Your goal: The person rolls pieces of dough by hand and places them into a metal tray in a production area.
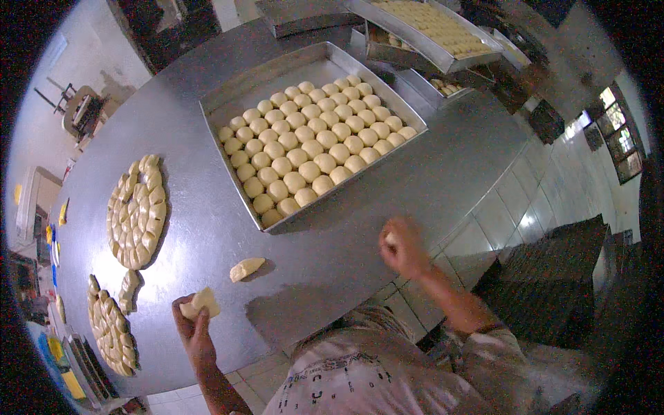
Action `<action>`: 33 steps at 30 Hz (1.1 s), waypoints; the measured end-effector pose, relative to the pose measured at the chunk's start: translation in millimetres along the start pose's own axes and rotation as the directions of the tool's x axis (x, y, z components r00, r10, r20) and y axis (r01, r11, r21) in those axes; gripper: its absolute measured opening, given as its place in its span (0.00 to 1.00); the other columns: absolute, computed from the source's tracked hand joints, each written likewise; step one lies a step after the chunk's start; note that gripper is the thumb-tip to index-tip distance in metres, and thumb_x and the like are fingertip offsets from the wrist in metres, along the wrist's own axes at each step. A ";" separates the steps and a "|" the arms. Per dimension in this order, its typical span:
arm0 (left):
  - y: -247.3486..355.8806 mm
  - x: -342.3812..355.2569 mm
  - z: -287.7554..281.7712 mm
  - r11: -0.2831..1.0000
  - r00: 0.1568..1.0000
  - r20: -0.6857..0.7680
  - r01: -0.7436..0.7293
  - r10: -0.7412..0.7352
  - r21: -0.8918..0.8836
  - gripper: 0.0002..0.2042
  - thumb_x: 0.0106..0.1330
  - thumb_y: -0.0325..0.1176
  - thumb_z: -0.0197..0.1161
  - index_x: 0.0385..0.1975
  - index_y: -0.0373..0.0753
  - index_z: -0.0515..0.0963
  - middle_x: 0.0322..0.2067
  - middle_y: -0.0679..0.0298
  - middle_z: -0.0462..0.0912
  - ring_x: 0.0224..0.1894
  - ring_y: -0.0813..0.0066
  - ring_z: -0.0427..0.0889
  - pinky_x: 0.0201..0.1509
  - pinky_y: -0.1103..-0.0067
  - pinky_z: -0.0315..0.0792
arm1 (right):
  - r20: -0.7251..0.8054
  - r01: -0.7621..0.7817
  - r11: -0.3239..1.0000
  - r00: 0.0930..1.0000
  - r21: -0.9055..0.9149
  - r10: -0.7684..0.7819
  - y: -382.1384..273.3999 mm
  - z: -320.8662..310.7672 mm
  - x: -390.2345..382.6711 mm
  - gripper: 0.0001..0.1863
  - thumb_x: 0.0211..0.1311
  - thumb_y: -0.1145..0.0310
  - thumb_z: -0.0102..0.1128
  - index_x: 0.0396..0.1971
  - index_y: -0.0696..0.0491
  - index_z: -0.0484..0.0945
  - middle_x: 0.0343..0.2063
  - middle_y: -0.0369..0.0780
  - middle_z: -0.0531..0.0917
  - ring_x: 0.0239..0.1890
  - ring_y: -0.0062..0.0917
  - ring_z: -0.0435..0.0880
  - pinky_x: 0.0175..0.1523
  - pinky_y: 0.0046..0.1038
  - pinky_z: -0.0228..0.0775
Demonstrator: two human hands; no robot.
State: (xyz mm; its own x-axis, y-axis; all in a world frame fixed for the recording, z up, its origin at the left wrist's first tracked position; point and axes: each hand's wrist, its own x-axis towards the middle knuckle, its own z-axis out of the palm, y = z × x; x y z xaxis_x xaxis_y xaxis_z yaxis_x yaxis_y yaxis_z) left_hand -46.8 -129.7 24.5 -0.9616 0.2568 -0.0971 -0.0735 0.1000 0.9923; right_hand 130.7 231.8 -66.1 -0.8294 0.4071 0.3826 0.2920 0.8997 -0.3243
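My left hand (196, 333) is closed around a pale piece of dough (205, 301) above the near left part of the metal table. A loose, elongated piece of dough (247, 269) lies on the table just beyond it. Out to the right, my right hand (407, 250) is curled up, slightly blurred, with a small bit of dough (391, 239) showing between its fingers. Past both hands sits a large square metal pan (232, 86), filled from its near side with rows of smooth round dough balls (311, 149); bare metal shows at its far end.
Two flattened rounds of dough cut into many pieces (138, 214) (111, 332) lie on the left of the table (187, 187), with a small strip of dough (128, 289) between them. Stacked trays of dough (443, 31) stand at the far right. Tiled floor (477, 242) borders the table's right edge.
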 end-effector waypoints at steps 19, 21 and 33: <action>7.5 36.6 70.1 0.992 0.995 -0.039 0.084 -0.088 -0.093 0.17 0.55 0.24 0.54 0.46 0.41 0.64 0.41 0.62 0.68 0.43 0.72 0.67 0.49 0.75 0.62 | 0.043 -0.081 0.997 0.996 0.004 0.081 76.8 -51.4 22.9 0.14 0.44 0.71 0.58 0.33 0.57 0.72 0.35 0.43 0.74 0.42 0.37 0.72 0.50 0.33 0.63; 0.1 40.2 61.9 0.983 0.993 -0.057 0.091 -0.101 -0.158 0.20 0.54 0.24 0.56 0.48 0.40 0.64 0.41 0.61 0.69 0.44 0.71 0.68 0.49 0.76 0.64 | 0.264 -0.368 0.903 0.914 0.224 0.307 96.5 -84.0 53.2 0.17 0.48 0.72 0.56 0.41 0.56 0.70 0.41 0.44 0.72 0.46 0.35 0.71 0.52 0.33 0.62; 13.8 -9.8 96.3 0.998 0.996 -0.079 0.037 -0.041 -0.052 0.17 0.53 0.22 0.58 0.44 0.38 0.66 0.41 0.64 0.68 0.46 0.74 0.67 0.48 0.79 0.65 | -0.271 -0.091 0.976 0.952 0.199 0.144 108.1 65.2 376.3 0.13 0.55 0.66 0.53 0.38 0.56 0.72 0.34 0.48 0.78 0.38 0.37 0.76 0.41 0.30 0.68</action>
State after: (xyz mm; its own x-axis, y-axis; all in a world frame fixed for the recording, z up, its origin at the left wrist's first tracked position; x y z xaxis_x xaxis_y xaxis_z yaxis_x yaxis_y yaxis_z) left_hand -12.9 -38.2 31.7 -0.9757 0.1756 -0.1310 -0.1224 0.0589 0.9907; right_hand -180.8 471.9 -13.5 -0.6180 0.5599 0.5518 0.2660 0.8095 -0.5234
